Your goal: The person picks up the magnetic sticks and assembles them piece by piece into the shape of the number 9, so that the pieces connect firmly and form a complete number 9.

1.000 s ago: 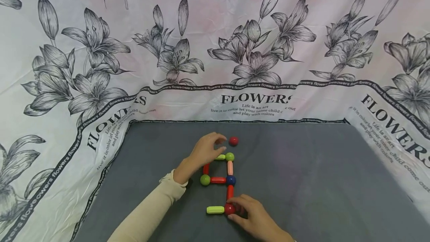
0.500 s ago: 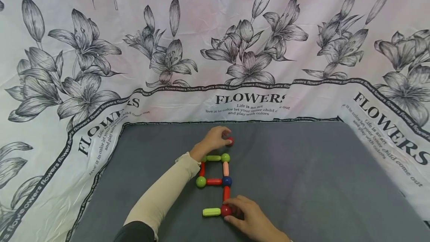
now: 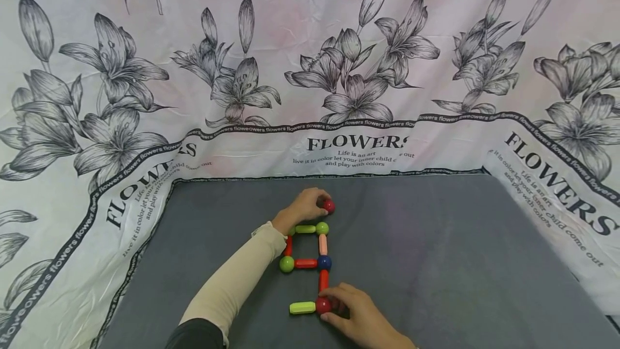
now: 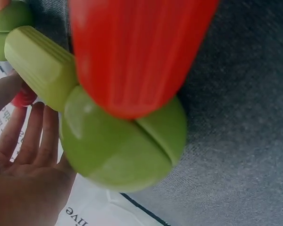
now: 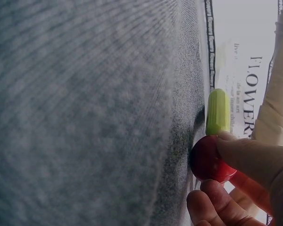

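Note:
Toy balls and grooved rods lie joined on the grey tabletop. At the far side, my left hand grips a loose red ball with thumb and fingers. Close in front of that wrist is a square of green balls, a blue ball, red rods, a pink rod and a yellow-green rod. From the blue ball another red rod runs to a nearer red ball, which my right hand pinches. A second yellow-green rod sticks out leftward from it.
Around the grey tabletop hangs a white cloth printed with flowers and lettering, at the back and both sides. My left forearm reaches across the table left of the joined pieces.
My left hand has moved farther back and taken hold of the loose red ball. The right hand stays on the nearer red ball. The view has shifted slightly.

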{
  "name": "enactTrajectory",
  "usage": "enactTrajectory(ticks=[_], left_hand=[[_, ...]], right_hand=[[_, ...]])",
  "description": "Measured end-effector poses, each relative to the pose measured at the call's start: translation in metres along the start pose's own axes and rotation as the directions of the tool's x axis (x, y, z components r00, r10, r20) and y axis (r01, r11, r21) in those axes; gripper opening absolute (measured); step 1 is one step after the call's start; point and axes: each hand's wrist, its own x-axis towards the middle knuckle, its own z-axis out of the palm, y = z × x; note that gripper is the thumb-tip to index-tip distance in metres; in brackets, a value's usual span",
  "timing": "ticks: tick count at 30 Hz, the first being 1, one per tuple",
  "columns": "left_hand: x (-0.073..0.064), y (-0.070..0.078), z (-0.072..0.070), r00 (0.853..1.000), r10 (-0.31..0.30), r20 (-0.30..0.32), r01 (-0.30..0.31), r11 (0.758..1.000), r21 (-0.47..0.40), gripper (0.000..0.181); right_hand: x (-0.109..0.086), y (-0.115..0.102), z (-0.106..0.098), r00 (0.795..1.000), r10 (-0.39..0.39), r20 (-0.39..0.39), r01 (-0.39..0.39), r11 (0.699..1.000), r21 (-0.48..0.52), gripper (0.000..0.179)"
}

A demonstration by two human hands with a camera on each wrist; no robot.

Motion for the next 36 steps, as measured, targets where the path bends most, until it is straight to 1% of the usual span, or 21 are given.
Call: enactTrajectory(ticks=[3,7,11,17,21,26,29,32,36], left_hand=[[0.001,-0.002,0.001,1.000,0.002,0.000,-0.002,1.000,0.003,0.042],[0.003,-0.006,0.003,1.000,0.011,0.003,-0.011,1.000,0.010,0.044],[0.003,-0.009,0.004,1.000,0.008,0.001,-0.008,1.000,0.005,0.045],[0.002,-0.009,0.005,1.000,0.014,-0.006,-0.014,1.000,-0.009,0.044],[0.002,-0.009,0.006,1.000,0.011,-0.008,-0.011,1.000,-0.002,0.041],[0.000,-0.014,0.005,0.999,0.039,-0.025,-0.040,0.999,-0.032,0.039],[-0.009,-0.016,0.000,0.998,0.054,-0.032,-0.056,0.996,-0.066,0.038],[-0.022,-0.017,-0.007,0.996,0.074,-0.052,-0.078,0.993,-0.090,0.038],[-0.045,-0.018,-0.018,0.986,0.127,-0.111,-0.137,0.987,-0.087,0.037]], right_hand=[[0.000,0.000,0.000,1.000,0.006,0.003,-0.006,1.000,0.006,0.037],[0.000,0.000,0.001,1.000,-0.010,-0.001,0.010,1.000,0.008,0.037],[0.000,-0.001,0.001,1.000,-0.018,0.003,0.018,1.000,0.008,0.036],[0.000,-0.002,0.000,1.000,-0.009,0.003,0.009,1.000,0.007,0.036],[-0.001,-0.001,0.001,1.000,-0.021,-0.006,0.021,1.000,0.009,0.036],[-0.001,-0.001,0.001,0.999,-0.045,-0.008,0.045,0.999,0.013,0.035],[-0.002,-0.002,0.001,0.998,-0.060,-0.002,0.060,0.998,0.011,0.034],[-0.002,-0.003,0.000,0.998,-0.063,0.005,0.063,0.998,0.003,0.035],[-0.002,-0.005,-0.001,0.999,-0.043,0.016,0.043,0.999,-0.017,0.035]])
